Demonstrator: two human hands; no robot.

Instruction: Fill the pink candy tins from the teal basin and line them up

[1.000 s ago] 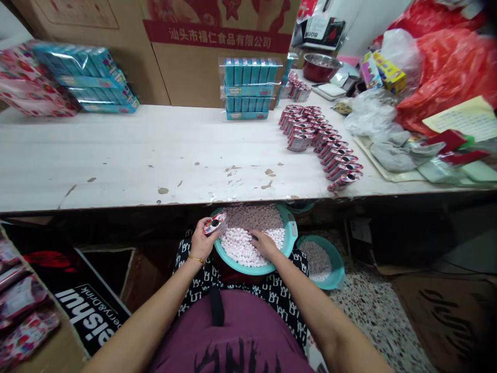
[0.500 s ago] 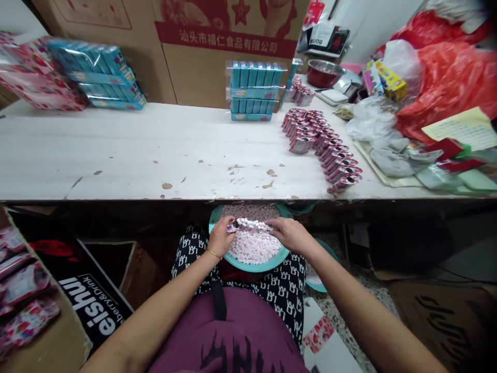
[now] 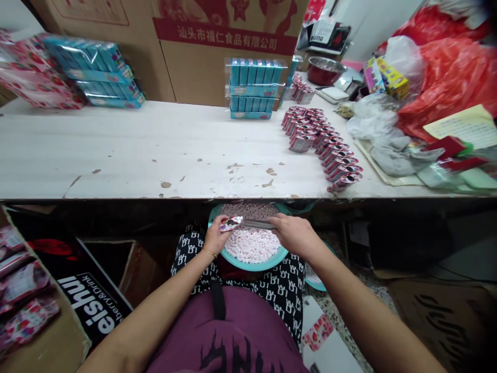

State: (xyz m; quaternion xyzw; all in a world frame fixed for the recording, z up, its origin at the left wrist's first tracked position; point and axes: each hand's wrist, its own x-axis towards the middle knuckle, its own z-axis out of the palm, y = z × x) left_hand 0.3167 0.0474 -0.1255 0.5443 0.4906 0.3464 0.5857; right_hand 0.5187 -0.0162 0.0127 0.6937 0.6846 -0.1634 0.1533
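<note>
Left hand (image 3: 216, 237) is clamping packet (image 3: 226, 226), right hand (image 3: 294, 234) is gripping scoop (image 3: 259, 224) beside it, probably filling, next needing steady aim

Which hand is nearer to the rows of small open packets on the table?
Right. The right hand is in front of the table edge, left of the small packets; the left hand is also in front, but farther left.

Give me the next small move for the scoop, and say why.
I'd ease the scoop back from the pouch with the right hand, keeping the left hand steady. Its tip is right by the pouch's open top, and no white pellets show along its length, so it looks emptied. I can't tell how full the pouch is.
</note>
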